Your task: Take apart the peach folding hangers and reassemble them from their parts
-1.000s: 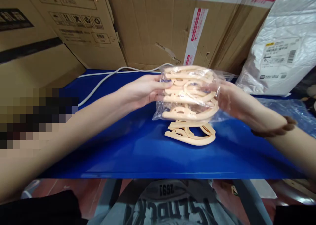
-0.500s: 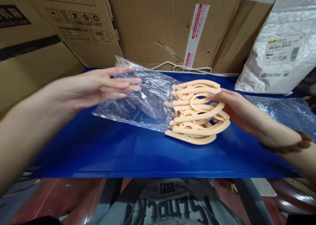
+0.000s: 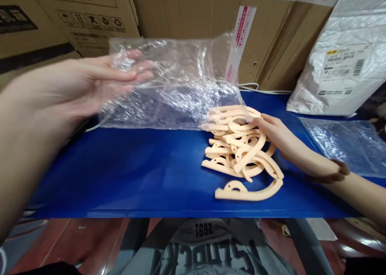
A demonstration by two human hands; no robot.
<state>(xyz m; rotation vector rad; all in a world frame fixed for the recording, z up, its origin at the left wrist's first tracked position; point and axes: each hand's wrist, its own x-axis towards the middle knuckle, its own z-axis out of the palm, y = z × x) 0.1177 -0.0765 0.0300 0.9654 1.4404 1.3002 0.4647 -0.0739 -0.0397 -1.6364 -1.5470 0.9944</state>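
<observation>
Fingers of the left hand point(image 3: 87, 82) grasp a clear plastic bag point(image 3: 177, 102) above the desk point(image 3: 150, 166); those of the right hand point(image 3: 276, 132) clasp folding hangers point(image 3: 251, 154), apparently steadying them.

A large brown cardboard box point(image 3: 196, 17) with red-printed white tape point(image 3: 245, 29) stands behind the glossy blue tabletop point(image 3: 135, 178). Left of it is a brown carton point(image 3: 99, 1) with black handling symbols. A thin white cable point(image 3: 271, 92) runs along the back, near a silvery-white plastic mailer point(image 3: 340, 29) bearing a barcode label point(image 3: 345, 68).
</observation>
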